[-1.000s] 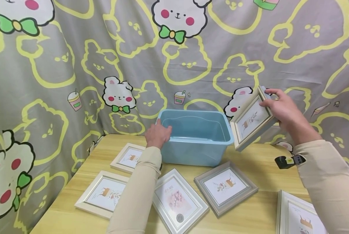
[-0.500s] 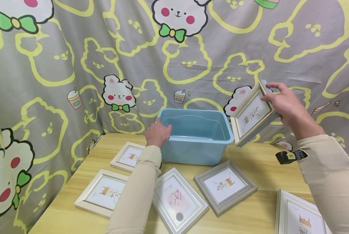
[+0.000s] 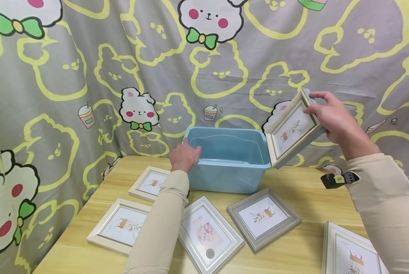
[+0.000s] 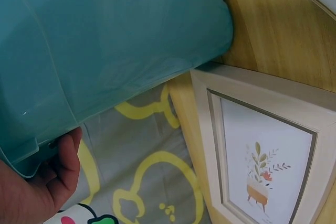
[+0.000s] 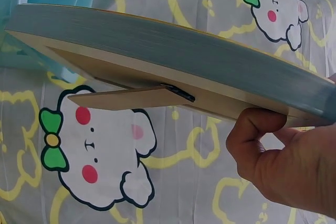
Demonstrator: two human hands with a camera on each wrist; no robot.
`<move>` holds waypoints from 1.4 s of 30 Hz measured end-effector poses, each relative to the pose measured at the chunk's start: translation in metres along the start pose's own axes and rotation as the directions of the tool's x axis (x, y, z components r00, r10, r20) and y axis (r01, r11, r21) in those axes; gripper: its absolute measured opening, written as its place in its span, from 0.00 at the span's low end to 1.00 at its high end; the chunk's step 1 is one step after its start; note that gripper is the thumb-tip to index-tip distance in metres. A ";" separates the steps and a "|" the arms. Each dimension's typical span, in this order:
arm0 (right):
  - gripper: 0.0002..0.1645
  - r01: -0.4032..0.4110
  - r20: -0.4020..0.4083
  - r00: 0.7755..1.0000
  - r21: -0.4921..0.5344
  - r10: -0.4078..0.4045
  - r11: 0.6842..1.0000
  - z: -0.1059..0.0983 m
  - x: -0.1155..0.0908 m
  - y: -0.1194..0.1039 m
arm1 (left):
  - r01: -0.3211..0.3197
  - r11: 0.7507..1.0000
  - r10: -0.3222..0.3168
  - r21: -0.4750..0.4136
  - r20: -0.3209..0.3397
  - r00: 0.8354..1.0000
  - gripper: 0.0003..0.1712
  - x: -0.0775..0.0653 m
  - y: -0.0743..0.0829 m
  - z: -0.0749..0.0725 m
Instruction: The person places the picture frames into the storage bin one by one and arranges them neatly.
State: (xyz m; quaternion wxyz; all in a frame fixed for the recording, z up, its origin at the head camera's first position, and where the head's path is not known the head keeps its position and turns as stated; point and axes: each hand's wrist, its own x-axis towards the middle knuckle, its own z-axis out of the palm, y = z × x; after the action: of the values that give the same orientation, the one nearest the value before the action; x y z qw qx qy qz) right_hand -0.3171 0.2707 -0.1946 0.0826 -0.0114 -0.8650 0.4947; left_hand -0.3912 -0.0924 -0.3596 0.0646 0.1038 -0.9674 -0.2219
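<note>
A blue plastic bin stands at the back of the table. My left hand grips its left rim, the fingers curled under the lip in the left wrist view. In my right hand is a picture frame with a plant print, pinched by its upper right edge. The frame is tilted in the air, its lower left end at the bin's right rim; whether they touch I cannot tell. The right wrist view shows its blue-grey side and a back stand folded out. The bin's visible inside shows no objects.
Several picture frames lie face up: a small cream one, a larger cream one, a silver one, a taupe one and a whitish one. A patterned curtain hangs close behind the table.
My right hand has raised the picture frame slightly, then brought it a little left toward the bin's right rim. The left hand stays on the bin.
</note>
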 end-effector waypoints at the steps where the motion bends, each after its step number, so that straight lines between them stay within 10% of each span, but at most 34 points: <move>1: 0.38 0.002 -0.001 1.000 -0.003 -0.002 1.000 0.001 0.000 0.000 | -0.002 1.000 0.002 0.001 -0.003 1.000 0.45 0.000 0.000 0.000; 42: 0.37 -0.019 0.011 1.000 0.018 0.019 1.000 0.035 0.023 -0.003 | 0.002 1.000 -0.002 0.007 0.014 1.000 0.45 0.004 -0.001 0.002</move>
State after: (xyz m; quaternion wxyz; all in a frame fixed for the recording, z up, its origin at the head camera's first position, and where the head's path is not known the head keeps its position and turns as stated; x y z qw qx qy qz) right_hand -0.3445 0.2417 -0.2060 0.0733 -0.0160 -0.8608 0.5033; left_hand -0.3954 -0.0929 -0.3614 0.0570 0.1034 -0.9685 -0.2194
